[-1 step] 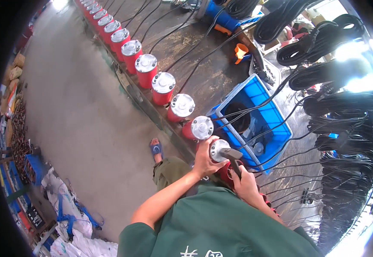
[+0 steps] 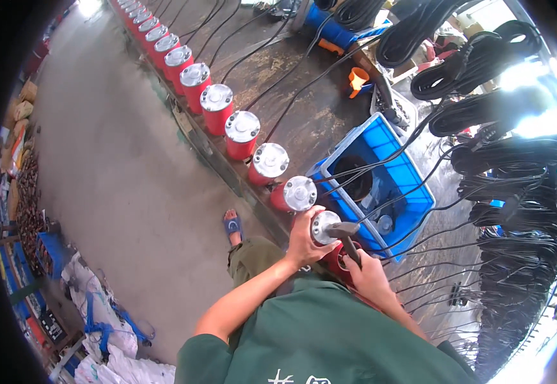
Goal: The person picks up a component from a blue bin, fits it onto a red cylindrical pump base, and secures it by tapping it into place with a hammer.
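My left hand (image 2: 305, 242) wraps round a red cylinder with a silver end cap (image 2: 323, 225), steadying it at the table's edge. In my right hand (image 2: 369, 275) is a hammer (image 2: 344, 229), gripped by its dark handle. Its head lies over the right side of the silver cap; whether it touches the metal I cannot tell. Just beyond stands another capped red cylinder (image 2: 299, 193), tilted a little. Close to my right hand, a red cylinder without a visible cap (image 2: 337, 258) is partly hidden by the hammer and my hands.
A row of capped red cylinders (image 2: 217, 109) lines the table edge, trailing black cables. The blue crate (image 2: 413, 221) beyond my hands holds dark parts. Bundled black cables (image 2: 515, 224) hang along the right. An orange funnel-like piece (image 2: 358, 80) lies farther back. White sacks (image 2: 118, 345) rest lower left.
The view has shifted very slightly. My left hand keeps its hold on the cylinder, and the hammer stays over the cap in my right hand.
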Tool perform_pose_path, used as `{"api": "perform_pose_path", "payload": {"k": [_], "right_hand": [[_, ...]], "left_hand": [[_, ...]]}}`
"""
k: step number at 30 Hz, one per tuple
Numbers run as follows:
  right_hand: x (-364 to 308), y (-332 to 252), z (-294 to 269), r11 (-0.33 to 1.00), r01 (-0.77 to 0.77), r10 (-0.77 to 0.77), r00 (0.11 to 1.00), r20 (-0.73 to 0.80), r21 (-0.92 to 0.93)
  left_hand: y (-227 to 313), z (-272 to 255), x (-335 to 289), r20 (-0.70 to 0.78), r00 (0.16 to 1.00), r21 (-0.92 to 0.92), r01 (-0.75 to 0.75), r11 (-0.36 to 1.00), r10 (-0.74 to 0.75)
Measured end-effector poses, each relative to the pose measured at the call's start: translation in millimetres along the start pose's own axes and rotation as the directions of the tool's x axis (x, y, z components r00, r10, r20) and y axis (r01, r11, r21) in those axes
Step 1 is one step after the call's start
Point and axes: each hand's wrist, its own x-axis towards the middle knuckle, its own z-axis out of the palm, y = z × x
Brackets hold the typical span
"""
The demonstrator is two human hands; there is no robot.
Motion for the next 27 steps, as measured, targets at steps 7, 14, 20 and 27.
{"api": "perform_pose_path", "payload": {"k": [7,14,20,27], "right_hand": [[-4,19,-36,0.25,-0.258,0.328,0.929,0.17,0.933],[121,163,-35,0.279,-0.142,0.555,0.831,-0.039,0.95],[224,222,5,0.785,-0.619,0.515,0.665,-0.541,-0.013],[209,203,-17,0.555,-0.832,0.795,0.532,-0.293,-0.006]], "left_hand": [[11,-5,9,0.06,0.995,0.189,-0.087,0.978,0.077],[36,3,21,0.055,0.996,0.211,0.058,0.976,-0.071],[42,4,29,0.135,0.918,0.047,0.371,0.928,-0.373],[46,4,34,0.16,0.927,0.068,0.331,0.941,-0.338]]}}
